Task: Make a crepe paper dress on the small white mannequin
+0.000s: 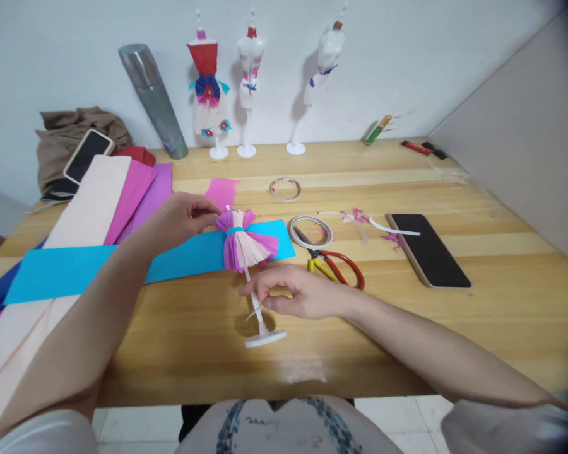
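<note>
A small mannequin stand [260, 325] leans in front of me, wearing a pleated crepe-paper dress [248, 249] in purple and pale pink with a blue waistband. My left hand [182, 217] pinches the dress's upper left edge between thumb and fingers. Lower down, my right hand [298, 291] curls its fingers and thumb around the white pole. A thin pale strip [254, 312] sticks out beside the pole under the right thumb. Behind the dress lies a long blue crepe-paper strip [189, 252], partly covered by my left forearm.
Scissors [343, 268] and a tape roll [312, 232] lie right of the dress, another tape roll [285, 189] farther back. A phone [428, 249] rests at right. Folded crepe paper [88, 202] covers the left side. Three mannequins [208, 94] and a thermos [154, 101] stand along the wall.
</note>
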`<state>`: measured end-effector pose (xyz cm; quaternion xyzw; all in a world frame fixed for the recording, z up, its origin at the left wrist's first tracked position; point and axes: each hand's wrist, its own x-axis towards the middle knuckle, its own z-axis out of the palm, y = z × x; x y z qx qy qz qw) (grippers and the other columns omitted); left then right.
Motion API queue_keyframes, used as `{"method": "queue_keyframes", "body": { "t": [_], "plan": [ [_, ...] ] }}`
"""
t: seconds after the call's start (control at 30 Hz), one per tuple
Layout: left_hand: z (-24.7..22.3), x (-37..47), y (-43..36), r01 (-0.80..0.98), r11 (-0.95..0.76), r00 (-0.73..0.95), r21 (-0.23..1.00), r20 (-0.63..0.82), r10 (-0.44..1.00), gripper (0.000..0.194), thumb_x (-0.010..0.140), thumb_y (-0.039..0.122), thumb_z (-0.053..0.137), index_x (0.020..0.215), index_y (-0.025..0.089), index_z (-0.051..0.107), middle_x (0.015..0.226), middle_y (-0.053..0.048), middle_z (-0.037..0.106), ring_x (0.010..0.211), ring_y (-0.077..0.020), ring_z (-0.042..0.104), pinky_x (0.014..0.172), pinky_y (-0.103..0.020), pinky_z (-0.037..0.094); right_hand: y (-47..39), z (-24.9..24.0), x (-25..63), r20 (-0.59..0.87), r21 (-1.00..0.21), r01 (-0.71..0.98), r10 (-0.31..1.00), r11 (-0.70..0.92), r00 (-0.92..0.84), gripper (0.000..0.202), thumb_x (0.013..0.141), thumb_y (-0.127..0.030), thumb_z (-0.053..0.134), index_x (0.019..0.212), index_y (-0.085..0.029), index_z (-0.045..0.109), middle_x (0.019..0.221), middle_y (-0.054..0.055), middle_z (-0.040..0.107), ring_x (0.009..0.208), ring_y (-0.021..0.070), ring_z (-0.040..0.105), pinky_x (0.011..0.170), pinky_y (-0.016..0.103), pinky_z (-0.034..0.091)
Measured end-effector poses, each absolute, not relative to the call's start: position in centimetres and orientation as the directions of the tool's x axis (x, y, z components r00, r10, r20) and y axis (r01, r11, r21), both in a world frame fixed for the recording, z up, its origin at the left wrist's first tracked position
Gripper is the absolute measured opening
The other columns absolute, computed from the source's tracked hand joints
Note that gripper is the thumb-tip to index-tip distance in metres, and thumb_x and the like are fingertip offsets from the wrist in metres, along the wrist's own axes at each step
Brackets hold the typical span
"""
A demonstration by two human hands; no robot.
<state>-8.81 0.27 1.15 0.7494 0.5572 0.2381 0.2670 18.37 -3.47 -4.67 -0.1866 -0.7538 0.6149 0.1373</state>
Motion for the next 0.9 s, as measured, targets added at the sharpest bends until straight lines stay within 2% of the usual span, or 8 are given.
{"method": "queue_keyframes", "body": {
  "t": [0.1, 0.2, 0.27, 0.4, 0.5, 0.57, 0.7, 0.9],
  "plan": [
    [0.9, -8.6, -0.7, 0.722, -0.216, 0.252, 0.658, 0.041, 0.967, 0.023, 0.085, 0.037, 0.066, 0.086, 0.017, 0.078, 0.070, -0.003, 0.073, 0.058, -0.0134, 0.062, 0.054, -0.024, 0.049, -3.5, -4.8, 18.1, -0.037, -0.980, 0.126, 0.472, 0.157, -0.881, 0.010, 0.088, -0.015, 0.058, 0.078, -0.018, 0.058, 0.103, 0.011, 0.077, 0.095, 0.0197, 0.073, 0.081, 0.034, 0.057],
    [0.1, -8.3, -1.6, 0.724, -0.252, 0.249, 0.643, 0.098, 0.964, 0.022, 0.088, 0.034, 0.064, 0.089, 0.018, 0.078, 0.077, -0.004, 0.076, 0.064, -0.0147, 0.064, 0.058, -0.025, 0.050, -3.9, -4.1, 18.1, 0.039, -0.931, 0.146, 0.487, 0.336, -0.872, 0.013, 0.085, -0.009, 0.057, 0.075, -0.019, 0.058, 0.099, 0.009, 0.077, 0.089, 0.0180, 0.071, 0.079, 0.032, 0.054],
    [-0.8, -8.0, -2.2, 0.703, -0.366, 0.304, 0.610, 0.208, 0.930, 0.023, 0.092, 0.032, 0.060, 0.093, 0.019, 0.078, 0.084, -0.005, 0.078, 0.072, -0.0162, 0.068, 0.065, -0.026, 0.053, -4.4, -3.6, 18.1, 0.094, -0.867, 0.169, 0.487, 0.468, -0.868, 0.017, 0.081, -0.004, 0.056, 0.073, -0.019, 0.058, 0.097, 0.008, 0.077, 0.088, 0.0178, 0.070, 0.078, 0.031, 0.052],
    [-2.5, -7.2, -2.8, 0.670, -0.667, 0.557, 0.327, 0.373, 0.742, 0.030, 0.101, 0.023, 0.048, 0.097, 0.020, 0.077, 0.096, -0.008, 0.076, 0.085, -0.0166, 0.068, 0.073, -0.027, 0.051, -5.2, -3.0, 18.0, 0.097, -0.768, 0.241, 0.480, 0.593, -0.872, 0.022, 0.075, 0.001, 0.056, 0.068, -0.020, 0.054, 0.085, 0.004, 0.073, 0.079, 0.0172, 0.066, 0.072, 0.029, 0.049],
    [-2.8, -6.8, -2.6, 0.642, -0.760, 0.696, 0.102, 0.340, 0.633, 0.033, 0.101, 0.014, 0.042, 0.099, 0.021, 0.074, 0.098, -0.007, 0.073, 0.083, -0.0165, 0.063, 0.070, -0.028, 0.045, -5.5, -2.9, 17.9, 0.090, -0.736, 0.261, 0.472, 0.625, -0.877, 0.023, 0.072, 0.001, 0.054, 0.066, -0.021, 0.052, 0.078, 0.002, 0.069, 0.073, 0.0165, 0.061, 0.067, 0.028, 0.046],
    [-2.6, -6.7, -2.5, 0.613, -0.790, 0.758, 0.023, 0.265, 0.596, 0.031, 0.101, 0.012, 0.042, 0.095, 0.020, 0.072, 0.099, -0.007, 0.072, 0.082, -0.0164, 0.061, 0.066, -0.027, 0.041, -5.6, -2.9, 17.9, 0.099, -0.728, 0.260, 0.472, 0.635, -0.876, 0.023, 0.072, 0.001, 0.054, 0.066, -0.021, 0.051, 0.076, 0.002, 0.067, 0.072, 0.0167, 0.060, 0.067, 0.028, 0.045],
    [-2.0, -6.5, -2.3, 0.574, -0.818, 0.814, -0.040, 0.135, 0.565, 0.028, 0.102, 0.013, 0.044, 0.087, 0.018, 0.067, 0.100, -0.007, 0.070, 0.079, -0.0157, 0.057, 0.058, -0.028, 0.031, -5.6, -2.9, 17.9, 0.093, -0.723, 0.268, 0.474, 0.637, -0.876, 0.023, 0.072, 0.000, 0.054, 0.065, -0.021, 0.050, 0.075, 0.003, 0.067, 0.071, 0.0166, 0.060, 0.066, 0.029, 0.045],
    [-2.4, -6.7, -2.2, 0.547, -0.833, 0.834, -0.085, 0.134, 0.535, 0.028, 0.103, 0.014, 0.044, 0.084, 0.018, 0.064, 0.100, -0.006, 0.069, 0.080, -0.0157, 0.057, 0.056, -0.030, 0.028, -5.5, -3.1, 17.9, 0.070, -0.739, 0.267, 0.464, 0.619, -0.883, 0.023, 0.072, 0.000, 0.053, 0.065, -0.021, 0.049, 0.079, 0.003, 0.070, 0.072, 0.0166, 0.061, 0.067, 0.029, 0.046]
  ]
}}
